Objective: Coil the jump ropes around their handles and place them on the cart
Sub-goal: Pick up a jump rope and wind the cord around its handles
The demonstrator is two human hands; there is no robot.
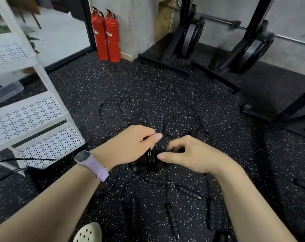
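Head view: left hand (132, 145) and right hand (186, 154) both grip a coiled jump rope bundle (152, 158) above the speckled floor (218, 119); loose ropes (123, 109) and foam handles (157, 181) lie beneath; white cart (34, 116) stands left; two fire extinguishers (106, 35) behind.

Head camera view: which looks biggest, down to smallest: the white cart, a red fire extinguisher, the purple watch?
1. white cart
2. red fire extinguisher
3. purple watch
The watch is nearest the camera, yet looks smallest.

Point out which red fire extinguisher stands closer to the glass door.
The left red fire extinguisher, beside the door's black frame; the other stands against the concrete wall.
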